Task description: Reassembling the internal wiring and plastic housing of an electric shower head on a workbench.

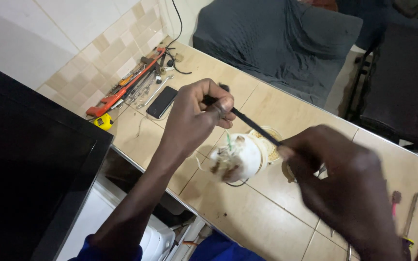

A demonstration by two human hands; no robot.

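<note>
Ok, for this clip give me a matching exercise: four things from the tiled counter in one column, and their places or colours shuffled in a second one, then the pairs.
Things:
1. black cable
2. phone
3. tape measure
4. white round fitting

Descriptions:
A. yellow, near the wall tiles
B. stretched between the left hand and the right hand
C. dark, lying flat beside the pile of tools
D. on the counter below the hands, wires showing

Pairs: 1-B, 2-C, 3-A, 4-D

light: even, soft indoor, fairly bright | glare: faint sheen on floor tiles [247, 212] | shadows: weak, under hands | blur: right hand [344, 188] motion-smeared, left hand [194, 116] sharper | edges: slight wide-angle stretch
</note>
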